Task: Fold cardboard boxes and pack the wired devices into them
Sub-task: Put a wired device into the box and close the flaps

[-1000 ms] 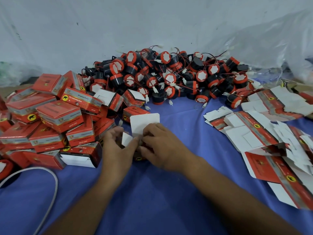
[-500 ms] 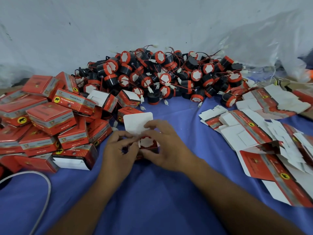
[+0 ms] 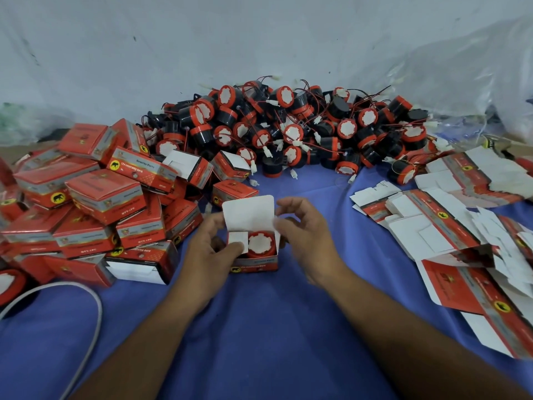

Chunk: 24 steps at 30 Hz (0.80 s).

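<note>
A small red cardboard box (image 3: 253, 262) stands open on the blue cloth in front of me, its white lid flap (image 3: 249, 213) raised. Inside it sits a round red-and-black wired device (image 3: 259, 245) with a white top. My left hand (image 3: 212, 249) grips the box's left side, thumb pressing the left inner flap down. My right hand (image 3: 305, 236) is at the box's right side, thumb and fingers curled near the lid flap's right edge.
A heap of loose wired devices (image 3: 288, 128) lies behind the box. Closed red boxes (image 3: 95, 203) are stacked at the left. Flat unfolded box blanks (image 3: 450, 235) lie spread at the right. A white cable (image 3: 86, 319) curves at the lower left. A plastic sheet covers the back.
Both hands have drawn apart from over the box. The box's inside and the device are now uncovered, and the lid flap stands up.
</note>
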Motion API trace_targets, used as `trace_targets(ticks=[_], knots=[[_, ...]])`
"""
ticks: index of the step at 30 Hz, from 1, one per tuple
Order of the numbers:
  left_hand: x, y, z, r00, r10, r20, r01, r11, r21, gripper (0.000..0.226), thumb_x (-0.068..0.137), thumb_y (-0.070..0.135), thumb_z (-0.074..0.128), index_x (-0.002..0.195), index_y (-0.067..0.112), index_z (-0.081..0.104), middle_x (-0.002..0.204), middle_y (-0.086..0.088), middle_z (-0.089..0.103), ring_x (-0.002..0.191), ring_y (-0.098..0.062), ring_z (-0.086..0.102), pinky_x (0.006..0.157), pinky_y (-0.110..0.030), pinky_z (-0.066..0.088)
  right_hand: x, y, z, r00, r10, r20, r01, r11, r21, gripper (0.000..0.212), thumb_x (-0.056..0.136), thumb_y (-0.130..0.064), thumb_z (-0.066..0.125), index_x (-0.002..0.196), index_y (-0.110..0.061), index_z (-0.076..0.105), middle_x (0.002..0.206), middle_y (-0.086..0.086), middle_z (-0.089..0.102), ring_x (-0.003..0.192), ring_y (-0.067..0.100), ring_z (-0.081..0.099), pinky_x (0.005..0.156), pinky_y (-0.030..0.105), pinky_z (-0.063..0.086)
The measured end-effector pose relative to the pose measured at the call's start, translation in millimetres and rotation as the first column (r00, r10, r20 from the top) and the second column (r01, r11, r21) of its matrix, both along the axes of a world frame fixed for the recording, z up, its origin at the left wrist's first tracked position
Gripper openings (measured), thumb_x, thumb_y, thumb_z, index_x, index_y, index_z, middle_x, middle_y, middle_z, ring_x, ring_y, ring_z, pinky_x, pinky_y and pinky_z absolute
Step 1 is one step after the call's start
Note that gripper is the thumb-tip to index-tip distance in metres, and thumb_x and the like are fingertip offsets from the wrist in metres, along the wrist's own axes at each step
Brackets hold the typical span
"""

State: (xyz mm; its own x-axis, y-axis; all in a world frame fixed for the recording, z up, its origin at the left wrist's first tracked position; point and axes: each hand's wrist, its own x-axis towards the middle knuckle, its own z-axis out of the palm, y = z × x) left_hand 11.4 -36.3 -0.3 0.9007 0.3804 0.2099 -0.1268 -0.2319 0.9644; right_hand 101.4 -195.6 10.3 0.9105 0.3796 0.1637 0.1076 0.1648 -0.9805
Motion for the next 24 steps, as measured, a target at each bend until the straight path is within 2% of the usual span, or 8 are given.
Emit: trace_targets(ticks=[3, 5, 8, 12, 14, 16, 19, 24], knots=[[0.7, 0.7, -0.9, 1.0, -0.021, -0.01, 0.02, 0.998, -0.062, 0.038, 0.089, -0.003, 0.066, 0.118, 0.022, 0.062, 0.105, -0.019, 0.068, 0.098, -0.049, 0.059, 0.085, -0.064, 0.051, 2.2, -2.5, -4.1, 0.984, 0.125, 0.13, -0.109, 0.987, -0.12, 0.043, 0.087, -0.023, 0.076, 0.124, -0.036, 0.058, 0.111, -0.018, 0.065, 0.073, 0.007, 0.059, 0.068, 0.021, 0.053], [0.2, 1.9, -2.4, 0.999, -0.032, -0.002, 0.032, 0.997, -0.069, 0.031, 0.089, -0.001, 0.067, 0.107, 0.024, 0.064, 0.099, -0.018, 0.069, 0.091, -0.047, 0.061, 0.084, -0.064, 0.052, 4.4, -3.7, -4.5, 0.97, 0.172, 0.174, -0.123, 0.958, -0.26, 0.052, 0.087, -0.025, 0.078, 0.132, -0.039, 0.055, 0.126, -0.013, 0.057, 0.082, 0.003, 0.059, 0.078, 0.02, 0.052], [-2.3, 4.8, -4.2, 0.996, -0.087, 0.024, 0.088, 0.996, -0.03, 0.02, 0.089, 0.01, 0.07, 0.1, 0.027, 0.067, 0.098, -0.004, 0.071, 0.09, -0.035, 0.065, 0.075, -0.045, 0.06, 5.0, -3.5, -4.7, 0.931, 0.296, 0.215, -0.206, 0.91, -0.36, 0.033, 0.09, -0.015, 0.075, 0.118, -0.03, 0.069, 0.124, -0.006, 0.06, 0.11, 0.005, 0.06, 0.097, 0.03, 0.051], [-4.5, 7.5, -3.0, 0.967, -0.227, 0.111, 0.239, 0.965, -0.11, 0.034, 0.084, 0.022, 0.065, 0.117, 0.012, 0.064, 0.115, -0.003, 0.069, 0.107, -0.017, 0.065, 0.084, -0.023, 0.053, 0.6, -3.1, -3.4, 0.874, 0.324, 0.361, -0.178, 0.907, -0.383, 0.035, 0.094, 0.0, 0.064, 0.122, -0.02, 0.069, 0.123, -0.002, 0.063, 0.115, 0.01, 0.06, 0.101, 0.027, 0.049], [-5.0, 7.3, -2.0, 0.961, -0.251, 0.112, 0.262, 0.96, -0.095, 0.037, 0.086, 0.03, 0.064, 0.117, 0.01, 0.064, 0.124, 0.0, 0.066, 0.117, -0.015, 0.062, 0.089, -0.021, 0.051, 2.4, -7.4, -3.9, 0.827, 0.378, 0.416, -0.165, 0.871, -0.464, 0.038, 0.096, -0.01, 0.065, 0.133, -0.018, 0.062, 0.132, -0.001, 0.055, 0.124, 0.01, 0.054, 0.105, 0.027, 0.045], [-5.4, 6.6, -1.1, 0.97, -0.231, 0.07, 0.236, 0.969, -0.077, 0.039, 0.082, 0.038, 0.071, 0.113, 0.016, 0.066, 0.125, 0.007, 0.065, 0.116, -0.012, 0.063, 0.085, -0.019, 0.052, 3.8, -13.2, -2.1, 0.806, 0.491, 0.332, -0.253, 0.792, -0.556, 0.048, 0.098, -0.037, 0.061, 0.143, -0.027, 0.052, 0.142, -0.007, 0.044, 0.134, 0.008, 0.044, 0.11, 0.031, 0.041], [-6.1, 6.5, -2.5, 0.973, -0.23, 0.035, 0.232, 0.97, -0.07, 0.038, 0.083, 0.03, 0.076, 0.117, 0.018, 0.064, 0.125, 0.004, 0.065, 0.112, -0.016, 0.065, 0.084, -0.022, 0.055, 4.1, -15.9, 1.0, 0.817, 0.511, 0.266, -0.319, 0.786, -0.529, 0.049, 0.098, -0.046, 0.057, 0.144, -0.029, 0.05, 0.142, -0.01, 0.042, 0.134, 0.007, 0.043, 0.109, 0.033, 0.044], [-6.2, 3.9, -2.3, 0.987, -0.161, 0.013, 0.161, 0.985, -0.055, 0.038, 0.081, 0.03, 0.07, 0.118, 0.025, 0.066, 0.116, -0.001, 0.068, 0.104, -0.021, 0.068, 0.084, -0.03, 0.058, 8.0, -17.2, -1.9, 0.802, 0.375, 0.466, -0.126, 0.868, -0.48, 0.042, 0.096, -0.027, 0.066, 0.135, -0.012, 0.061, 0.126, -0.002, 0.062, 0.113, 0.006, 0.061, 0.092, 0.021, 0.052]])
